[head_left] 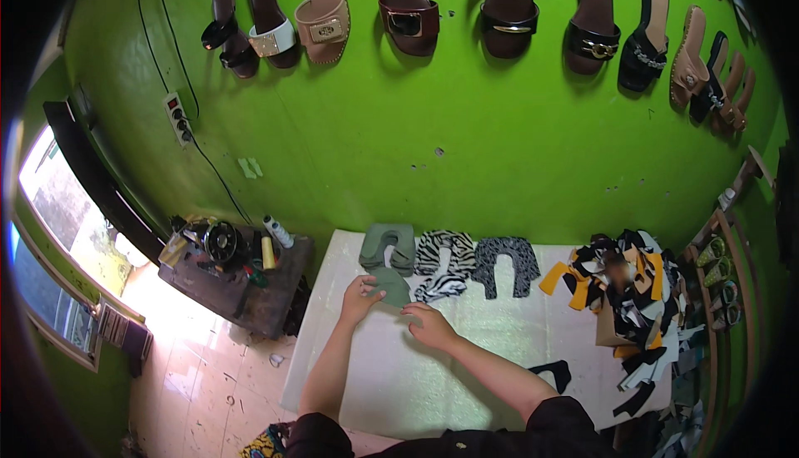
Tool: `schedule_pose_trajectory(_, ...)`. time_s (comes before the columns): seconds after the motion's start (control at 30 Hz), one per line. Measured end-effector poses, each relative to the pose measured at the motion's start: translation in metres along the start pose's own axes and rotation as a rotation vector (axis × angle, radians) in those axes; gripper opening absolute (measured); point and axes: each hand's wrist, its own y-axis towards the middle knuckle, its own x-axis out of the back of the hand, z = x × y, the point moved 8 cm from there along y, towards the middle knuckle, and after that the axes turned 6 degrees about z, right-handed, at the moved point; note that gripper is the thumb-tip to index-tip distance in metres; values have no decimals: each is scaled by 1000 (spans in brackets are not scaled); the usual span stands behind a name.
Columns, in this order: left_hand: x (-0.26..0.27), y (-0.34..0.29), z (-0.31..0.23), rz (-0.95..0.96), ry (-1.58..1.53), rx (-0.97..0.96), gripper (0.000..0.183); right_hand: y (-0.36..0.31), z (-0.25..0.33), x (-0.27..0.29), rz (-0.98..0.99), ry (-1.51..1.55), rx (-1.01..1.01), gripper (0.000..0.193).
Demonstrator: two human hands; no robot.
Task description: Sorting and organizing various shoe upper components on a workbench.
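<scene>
Hands (430,327) half curled, left (358,301) pinching a green piece (393,288).

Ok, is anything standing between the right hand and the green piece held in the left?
Nothing visible. The green piece is in the left hand, and the right hand has its fingertips by the piece's lower right edge; whether they touch is unclear. The zebra-print pieces lie farther back, outside that gap.

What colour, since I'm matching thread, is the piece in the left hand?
The piece is muted grey-green, seen best in the head view.
</scene>
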Motion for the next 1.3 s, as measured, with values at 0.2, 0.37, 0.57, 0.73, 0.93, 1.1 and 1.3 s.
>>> schedule_pose_trajectory(0.2, 10, 35, 23, -130, 392, 155, 43, 58, -53, -25, 94, -115, -111, 35)
schedule_pose_trajectory(0.37, 17, 50, 35, -218, 529, 187, 41, 85, -73, -32, 89, -155, -167, 37)
schedule_pose_trajectory(0.57, 12, 57, 30, -210, 632, 229, 37, 88, -83, -37, 137, -240, -282, 47)
schedule_pose_trajectory(0.73, 0, 41, -4, -276, 939, 30, 31, 75, -71, -45, 270, -502, -375, 50)
schedule_pose_trajectory(0.93, 6, -19, -30, -634, 687, -213, 32, 5, -12, -11, 78, -6, -42, 37)
schedule_pose_trajectory(1.1, -83, -105, -20, -569, 518, -70, 48, -147, -59, 27, -68, -15, -310, 27)
schedule_pose_trajectory(1.3, -198, -185, -26, -275, 455, -39, 47, -312, -79, 116, -526, -557, -952, 51)
